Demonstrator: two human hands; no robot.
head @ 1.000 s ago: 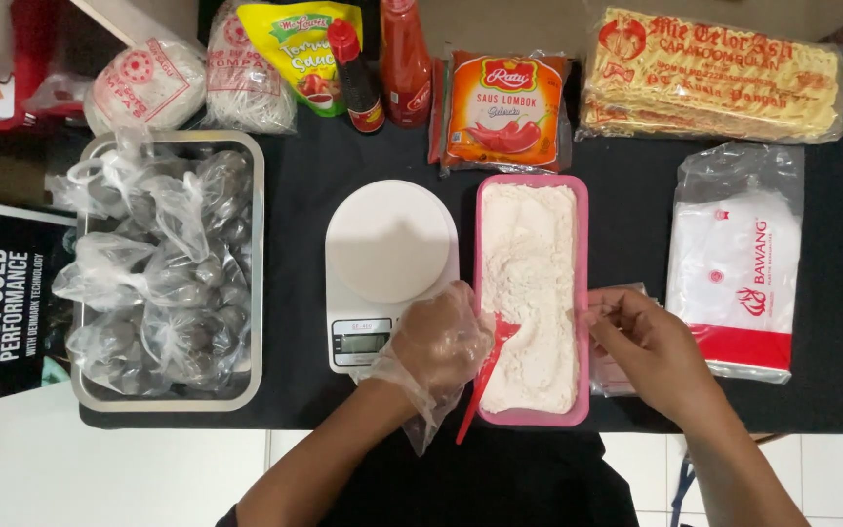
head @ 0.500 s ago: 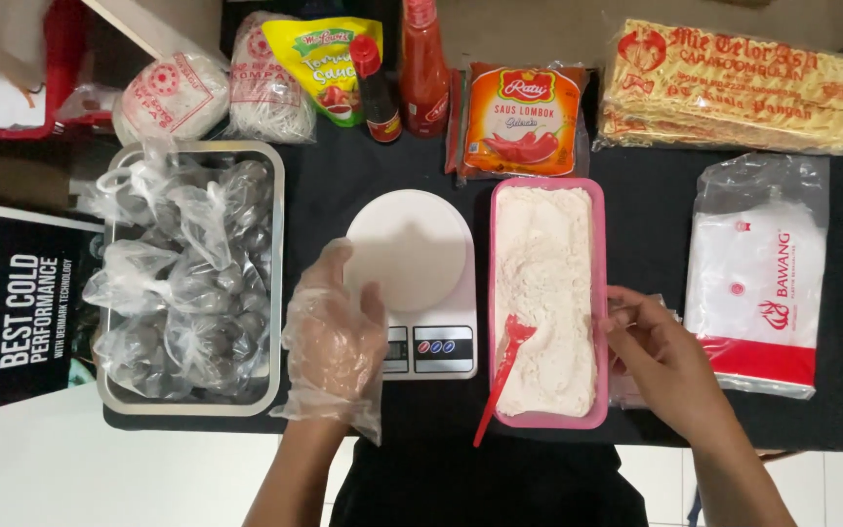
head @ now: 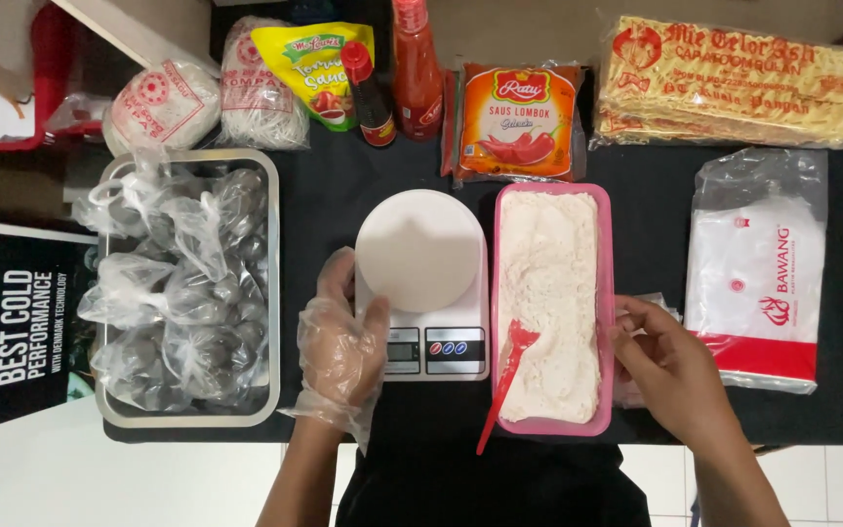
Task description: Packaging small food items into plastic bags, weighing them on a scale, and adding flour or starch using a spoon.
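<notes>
Beside the left edge of the scale (head: 423, 293) lies the left hand (head: 339, 344), in a loose clear plastic glove. The fingers are spread flat and grasp nothing; the thumb side touches the scale near its round white plate. Just left of this hand stands a metal tray (head: 270, 293) filled with tied clear bags (head: 173, 293) of dark round pieces.

On the other side of the scale is a pink tub (head: 605, 293) of white flour. A red scoop (head: 507, 376) lies in the flour at the near end, and its handle sticks out over the near rim toward the person. No hand touches the scoop.

The right hand (head: 670, 366) is bare and rests just beside the right wall of the tub. Its fingers are bent around the edge of some small clear plastic bags (head: 658, 304) that lie under it; if it pinches them firmly, I cannot tell. To the right of this hand lies a white and red packet (head: 758, 283).

Beyond both hands, at the far edge of the black table (head: 334, 205), stand two sauce bottles (head: 414, 68), an orange sauce pouch (head: 517, 122), a yellow pouch (head: 319, 68), noodle bundles (head: 263, 88) and a wide noodle pack (head: 734, 83).
</notes>
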